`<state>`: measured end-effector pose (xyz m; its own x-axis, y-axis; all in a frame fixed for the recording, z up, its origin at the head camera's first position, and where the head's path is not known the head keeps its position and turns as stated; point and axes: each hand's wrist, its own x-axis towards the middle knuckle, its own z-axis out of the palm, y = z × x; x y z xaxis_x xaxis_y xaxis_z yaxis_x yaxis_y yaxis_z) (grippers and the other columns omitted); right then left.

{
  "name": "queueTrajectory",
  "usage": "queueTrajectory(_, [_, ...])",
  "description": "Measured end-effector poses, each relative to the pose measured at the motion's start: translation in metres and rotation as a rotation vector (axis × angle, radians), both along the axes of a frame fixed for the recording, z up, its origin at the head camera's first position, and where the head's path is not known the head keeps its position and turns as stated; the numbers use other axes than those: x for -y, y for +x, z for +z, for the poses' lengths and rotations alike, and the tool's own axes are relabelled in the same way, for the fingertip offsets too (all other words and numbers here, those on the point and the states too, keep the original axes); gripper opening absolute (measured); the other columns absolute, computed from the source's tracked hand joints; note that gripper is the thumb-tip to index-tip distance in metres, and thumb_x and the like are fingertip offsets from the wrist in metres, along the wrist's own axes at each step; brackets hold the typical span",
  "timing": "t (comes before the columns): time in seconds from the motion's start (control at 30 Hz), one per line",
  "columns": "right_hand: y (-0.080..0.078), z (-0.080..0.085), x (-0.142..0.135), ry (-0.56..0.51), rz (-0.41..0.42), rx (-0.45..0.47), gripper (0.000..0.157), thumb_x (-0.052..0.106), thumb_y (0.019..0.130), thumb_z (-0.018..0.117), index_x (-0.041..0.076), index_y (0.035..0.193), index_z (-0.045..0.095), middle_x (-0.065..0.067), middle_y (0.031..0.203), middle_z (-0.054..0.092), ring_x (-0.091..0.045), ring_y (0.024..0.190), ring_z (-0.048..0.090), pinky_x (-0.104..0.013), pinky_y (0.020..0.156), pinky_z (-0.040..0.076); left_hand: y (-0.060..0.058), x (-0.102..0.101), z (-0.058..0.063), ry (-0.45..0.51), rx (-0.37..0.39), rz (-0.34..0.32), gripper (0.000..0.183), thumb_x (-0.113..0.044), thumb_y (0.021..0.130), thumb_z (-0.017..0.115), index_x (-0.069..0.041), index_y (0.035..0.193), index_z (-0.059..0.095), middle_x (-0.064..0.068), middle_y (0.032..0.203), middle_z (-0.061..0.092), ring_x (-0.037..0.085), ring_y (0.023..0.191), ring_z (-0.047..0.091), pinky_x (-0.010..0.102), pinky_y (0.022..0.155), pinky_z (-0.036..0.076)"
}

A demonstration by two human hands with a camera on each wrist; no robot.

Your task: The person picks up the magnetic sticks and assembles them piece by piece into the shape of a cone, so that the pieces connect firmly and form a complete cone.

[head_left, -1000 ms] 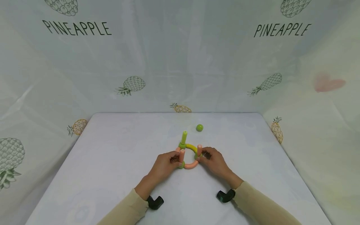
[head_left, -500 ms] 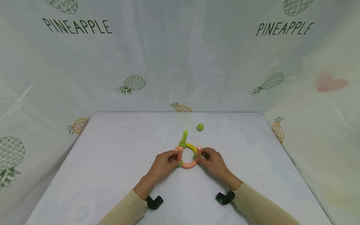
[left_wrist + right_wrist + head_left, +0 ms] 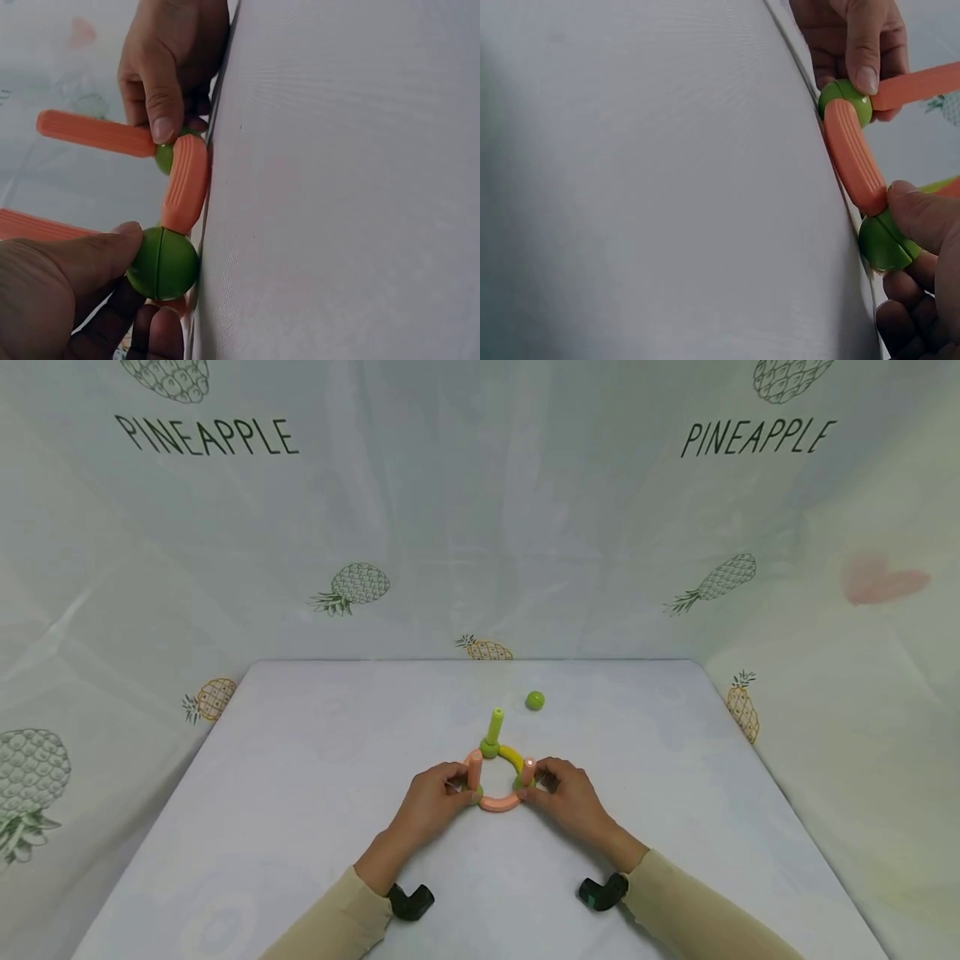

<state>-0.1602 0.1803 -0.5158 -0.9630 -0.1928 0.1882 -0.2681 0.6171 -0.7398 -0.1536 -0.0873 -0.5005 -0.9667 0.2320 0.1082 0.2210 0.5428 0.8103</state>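
Observation:
A toy ring lies on the table, made of curved rods joined by green balls, with straight rods standing up from the balls. Its near side is an orange curved rod (image 3: 499,804); a yellow curved rod (image 3: 512,755) runs along the far right. My left hand (image 3: 433,802) pinches the near-left green ball (image 3: 163,264), beside an upright orange rod (image 3: 475,770). With thumb and fingers, my right hand (image 3: 572,800) grips the right green ball (image 3: 889,241), under another upright orange rod (image 3: 528,771). From the far green ball (image 3: 489,749) rises a yellow-green rod (image 3: 495,725).
A loose green ball (image 3: 535,700) sits behind the ring, toward the table's back edge. The white table (image 3: 315,735) meets a hanging pineapple-print sheet (image 3: 480,527) at the back and sides. Dark wrist-worn devices (image 3: 602,892) stick out beneath both sleeves.
The ring has turned slightly, its near side shifting left and its far ball a little right. Both hands have kept their hold, the left one moving slightly left.

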Motion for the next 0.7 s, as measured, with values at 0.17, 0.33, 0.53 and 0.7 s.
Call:
queueTrajectory(0.17, [0.002,0.004,-0.006,0.035,0.062,0.042,0.026,0.028,0.090,0.086,0.017,0.110,0.074,0.005,0.104,0.072,-0.013,0.094,0.062,-0.031,0.084,0.052,0.000,0.002,0.000,0.004,0.015,0.016,0.033,-0.020,0.091,0.085,-0.011,0.121,0.076,0.003,0.114,0.075,0.010,0.090,0.066,0.026,0.079,0.056])
queueTrajectory(0.33, [-0.005,0.013,-0.021,0.047,0.138,0.150,0.021,0.015,0.096,0.074,0.018,0.117,0.075,0.006,0.110,0.073,-0.012,0.096,0.063,-0.028,0.084,0.054,-0.001,0.004,-0.001,0.016,0.033,0.021,0.033,-0.020,0.092,0.084,-0.010,0.122,0.075,0.005,0.116,0.075,0.012,0.092,0.068,0.027,0.081,0.057])
queueTrajectory(0.53, [-0.031,0.023,-0.033,0.030,0.034,0.148,0.025,0.026,0.103,0.070,0.011,0.123,0.074,-0.001,0.102,0.071,-0.017,0.089,0.061,-0.029,0.073,0.051,-0.001,0.005,0.000,0.029,0.033,0.009,0.033,-0.019,0.093,0.083,-0.010,0.123,0.074,0.006,0.117,0.074,0.015,0.098,0.071,0.030,0.086,0.059])
queueTrajectory(0.7, [-0.061,0.025,-0.034,0.061,-0.080,0.061,0.041,0.030,0.105,0.067,0.004,0.136,0.066,-0.012,0.119,0.069,-0.027,0.107,0.063,-0.042,0.089,0.055,-0.001,0.005,0.001,0.021,0.026,0.007,0.031,-0.017,0.094,0.082,-0.009,0.123,0.074,0.006,0.117,0.074,0.017,0.101,0.071,0.032,0.089,0.059])
